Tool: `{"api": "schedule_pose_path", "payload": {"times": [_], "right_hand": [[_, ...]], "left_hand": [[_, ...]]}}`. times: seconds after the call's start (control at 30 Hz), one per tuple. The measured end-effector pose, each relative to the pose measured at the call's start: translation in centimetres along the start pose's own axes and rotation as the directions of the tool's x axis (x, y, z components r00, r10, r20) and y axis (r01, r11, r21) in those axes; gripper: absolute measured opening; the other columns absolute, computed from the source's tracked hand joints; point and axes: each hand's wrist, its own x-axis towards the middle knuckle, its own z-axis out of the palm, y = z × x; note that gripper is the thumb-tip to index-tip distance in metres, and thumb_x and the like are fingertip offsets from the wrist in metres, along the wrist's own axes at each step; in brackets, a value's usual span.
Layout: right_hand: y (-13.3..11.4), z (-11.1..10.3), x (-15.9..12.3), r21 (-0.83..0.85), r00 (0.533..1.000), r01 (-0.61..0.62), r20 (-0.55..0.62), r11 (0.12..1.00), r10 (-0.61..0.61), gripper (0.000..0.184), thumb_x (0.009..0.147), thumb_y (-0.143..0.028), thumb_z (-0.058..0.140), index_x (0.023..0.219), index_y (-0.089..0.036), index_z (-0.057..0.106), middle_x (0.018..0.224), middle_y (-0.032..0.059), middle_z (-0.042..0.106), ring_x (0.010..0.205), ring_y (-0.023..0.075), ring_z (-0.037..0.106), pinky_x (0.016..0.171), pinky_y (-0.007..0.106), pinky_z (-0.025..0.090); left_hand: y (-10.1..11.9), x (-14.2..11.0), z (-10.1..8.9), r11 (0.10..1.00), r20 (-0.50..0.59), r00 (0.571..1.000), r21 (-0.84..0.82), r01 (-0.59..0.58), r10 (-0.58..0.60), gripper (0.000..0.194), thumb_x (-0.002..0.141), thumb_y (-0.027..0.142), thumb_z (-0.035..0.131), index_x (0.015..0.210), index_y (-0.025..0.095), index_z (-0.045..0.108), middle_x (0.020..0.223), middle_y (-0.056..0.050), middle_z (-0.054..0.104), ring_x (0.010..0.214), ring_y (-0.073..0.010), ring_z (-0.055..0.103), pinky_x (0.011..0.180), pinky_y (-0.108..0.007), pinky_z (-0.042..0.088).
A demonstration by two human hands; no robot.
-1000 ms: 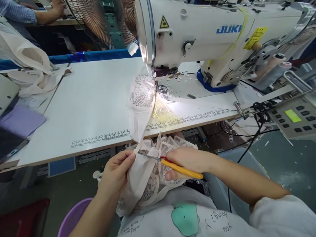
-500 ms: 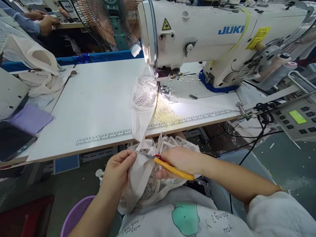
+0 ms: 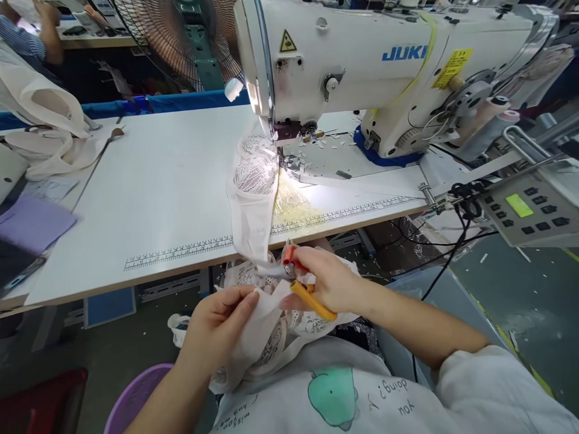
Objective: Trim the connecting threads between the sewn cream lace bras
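Note:
My left hand pinches the edge of a white bra piece between thumb and fingers, above my lap. In my right hand is a pair of scissors with orange-yellow and red handles. Their blades point left, just above the left fingertips, and are blurred. Another white lace bra lies under the sewing machine's needle area, its lower band hanging over the table edge close behind the blades. More white lace bra pieces are bunched on my lap, partly covered by the right hand.
The white sewing machine stands on the table, which has a printed ruler along its front. A control panel juts out at right. A fan and a co-worker's arm are behind. A purple basket stands lower left.
The scissors have tilted up and away from the left fingertips, handles spread further. The left-hand fabric now sits lower, apart from the band hanging off the table. The view has shifted slightly right.

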Motion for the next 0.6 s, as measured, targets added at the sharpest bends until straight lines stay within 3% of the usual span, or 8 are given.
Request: {"api": "schedule_pose_path", "payload": {"times": [0.1,0.27,0.33,0.4,0.47,0.6], "right_hand": [[-0.4,0.7,0.1,0.155,0.997,0.077,-0.003,0.985,-0.078,0.030,0.066,-0.030,0.070,0.074,-0.019,0.043,0.077,-0.0011,0.052,0.068,0.0119,0.047,0.060,0.023,0.039],[-1.1,1.2,-0.1,0.229,0.985,-0.071,0.170,0.971,0.032,0.029,0.064,-0.013,0.062,0.069,-0.020,0.034,0.072,-0.0036,0.047,0.063,0.0095,0.044,0.053,0.019,0.037],[-1.2,0.8,-0.5,0.227,0.982,-0.095,0.180,0.969,0.055,0.029,0.063,-0.012,0.060,0.068,-0.021,0.033,0.071,-0.0036,0.046,0.061,0.0092,0.042,0.051,0.019,0.036],[-1.0,0.0,-1.2,0.223,0.993,-0.054,0.115,0.973,0.029,0.025,0.063,-0.012,0.056,0.068,-0.021,0.033,0.071,-0.0032,0.045,0.060,0.0092,0.041,0.051,0.019,0.035],[-0.5,-1.0,-2.1,0.185,1.000,-0.014,0.005,0.983,0.013,0.020,0.064,-0.013,0.053,0.070,-0.020,0.036,0.071,-0.0026,0.045,0.060,0.0095,0.040,0.051,0.020,0.035],[1.2,-2.8,-3.8,0.072,0.984,-0.097,-0.145,0.993,0.106,0.014,0.066,-0.020,0.052,0.069,-0.020,0.038,0.067,-0.0018,0.046,0.059,0.0108,0.040,0.052,0.023,0.033]], "left_hand": [[0.9,-0.2,0.6,0.972,0.104,0.984,0.169,-0.161,0.144,0.017,0.069,0.038,0.063,0.065,0.025,0.074,0.061,-0.005,0.069,0.056,-0.0206,0.058,0.051,-0.026,0.042],[1.2,-0.3,1.2,0.933,0.243,0.945,0.231,-0.275,0.219,0.021,0.076,0.034,0.057,0.062,0.024,0.070,0.050,-0.002,0.062,0.042,-0.0161,0.050,0.041,-0.024,0.036],[0.4,-0.4,1.0,0.898,0.330,0.912,0.278,-0.341,0.245,0.020,0.080,0.032,0.052,0.072,0.025,0.069,0.054,-0.001,0.063,0.045,-0.0160,0.052,0.042,-0.024,0.038],[-0.9,-0.5,0.4,0.840,0.386,0.883,0.356,-0.409,0.266,0.019,0.083,0.030,0.048,0.089,0.025,0.065,0.069,-0.002,0.069,0.057,-0.0181,0.060,0.050,-0.024,0.042],[-2.4,-0.6,-0.7,0.767,0.366,0.885,0.466,-0.441,0.286,0.021,0.084,0.031,0.045,0.096,0.025,0.062,0.082,-0.004,0.071,0.069,-0.0208,0.064,0.056,-0.025,0.044],[-3.8,-0.6,-3.0,0.681,0.264,0.927,0.629,-0.374,0.265,0.022,0.081,0.039,0.047,0.082,0.024,0.064,0.073,-0.005,0.070,0.065,-0.0230,0.063,0.051,-0.026,0.041]]}}
